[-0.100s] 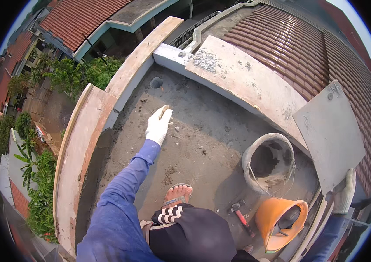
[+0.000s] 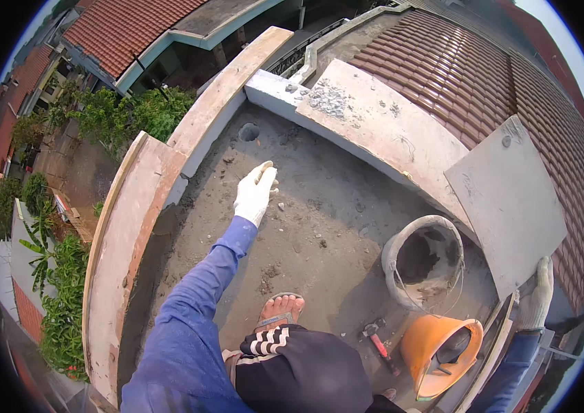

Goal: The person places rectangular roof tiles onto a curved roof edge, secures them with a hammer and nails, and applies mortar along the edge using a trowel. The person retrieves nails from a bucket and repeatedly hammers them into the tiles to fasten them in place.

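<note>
My left hand (image 2: 255,195), in a white work glove, reaches over the rough grey concrete floor (image 2: 333,213) with small crumbs of rubble. Its fingers are bent and drawn together; whatever they hold, if anything, is hidden. At the right, my gloved right hand (image 2: 538,296) grips the lower edge of a flat grey board (image 2: 508,199). The board stands tilted, its upper part over the brown roof tiles. Near its lower corner sits a mortar-crusted bucket (image 2: 393,265) with a wire handle.
A red-handled hammer (image 2: 380,346) and an orange hard hat (image 2: 416,354) lie by my foot. Low walls topped with planks (image 2: 116,268) edge the floor. A wide board (image 2: 388,127) with rubble rests on the far wall. A round hole (image 2: 248,131) opens near the corner. Trees and roofs lie below.
The grey board has shifted left and slightly up, with my right hand moving along with it. My left hand has moved slightly to the right and up.
</note>
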`<state>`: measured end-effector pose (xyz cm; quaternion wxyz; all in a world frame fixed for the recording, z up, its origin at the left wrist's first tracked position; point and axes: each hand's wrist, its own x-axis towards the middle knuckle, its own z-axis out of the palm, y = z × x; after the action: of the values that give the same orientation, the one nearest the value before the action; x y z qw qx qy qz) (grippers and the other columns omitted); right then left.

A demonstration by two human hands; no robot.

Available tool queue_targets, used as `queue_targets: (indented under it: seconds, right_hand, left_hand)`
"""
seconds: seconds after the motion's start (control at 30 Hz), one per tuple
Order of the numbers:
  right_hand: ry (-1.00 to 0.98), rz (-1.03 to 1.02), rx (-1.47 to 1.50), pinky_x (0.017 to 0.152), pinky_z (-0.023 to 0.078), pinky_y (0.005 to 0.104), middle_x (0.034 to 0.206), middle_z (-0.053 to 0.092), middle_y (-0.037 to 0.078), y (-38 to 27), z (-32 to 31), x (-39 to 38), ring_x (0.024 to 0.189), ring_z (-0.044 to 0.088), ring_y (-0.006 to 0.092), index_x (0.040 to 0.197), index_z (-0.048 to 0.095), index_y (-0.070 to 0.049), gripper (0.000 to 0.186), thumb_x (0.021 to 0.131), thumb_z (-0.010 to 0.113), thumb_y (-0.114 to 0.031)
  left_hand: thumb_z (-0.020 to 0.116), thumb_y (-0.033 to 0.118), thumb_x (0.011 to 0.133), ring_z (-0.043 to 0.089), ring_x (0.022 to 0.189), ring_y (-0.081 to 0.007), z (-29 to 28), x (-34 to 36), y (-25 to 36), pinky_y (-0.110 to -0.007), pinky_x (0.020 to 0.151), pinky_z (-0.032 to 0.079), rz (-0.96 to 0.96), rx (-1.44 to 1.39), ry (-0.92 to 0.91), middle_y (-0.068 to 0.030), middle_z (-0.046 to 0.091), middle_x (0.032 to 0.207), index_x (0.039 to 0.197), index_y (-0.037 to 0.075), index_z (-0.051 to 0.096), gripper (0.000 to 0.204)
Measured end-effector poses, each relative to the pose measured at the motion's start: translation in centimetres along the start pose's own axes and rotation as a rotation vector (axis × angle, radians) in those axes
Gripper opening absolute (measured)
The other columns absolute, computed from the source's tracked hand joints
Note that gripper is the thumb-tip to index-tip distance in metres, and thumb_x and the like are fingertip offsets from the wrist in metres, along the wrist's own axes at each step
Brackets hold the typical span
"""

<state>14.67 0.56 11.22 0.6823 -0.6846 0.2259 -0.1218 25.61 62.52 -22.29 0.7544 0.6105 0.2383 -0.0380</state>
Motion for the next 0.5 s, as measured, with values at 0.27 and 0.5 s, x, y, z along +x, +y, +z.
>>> queue_targets:
  seconds: [0.27, 0.5]
  right_hand:
    - [-0.418, 0.140, 0.140, 0.097, 0.065, 0.0424, 0.124, 0.070, 0.004, 18.4, 38.0, 13.0, 0.111, 0.073, 0.0201, 0.133, 0.066, -0.007, 0.025, 0.113, 0.067, -0.021]
    - [-0.443, 0.236, -0.040, 0.087, 0.066, 0.0474, 0.117, 0.067, 0.008, 20.9, 48.2, 16.3, 0.100, 0.072, 0.0235, 0.137, 0.064, -0.009, 0.032, 0.112, 0.065, -0.029]
  left_hand:
    - [0.073, 0.045, 0.109, 0.071, 0.122, -0.0325, 3.4, 8.9, 10.5, -0.049, 0.101, 0.061, -0.020, -0.530, -0.221, -0.0189, 0.069, 0.143, 0.152, 0.001, 0.059, 0.063]
    - [0.080, 0.030, 0.104, 0.075, 0.115, -0.0252, 2.4, 17.4, 10.9, -0.048, 0.088, 0.069, -0.040, -0.390, -0.157, -0.0137, 0.075, 0.131, 0.140, 0.002, 0.068, 0.047]
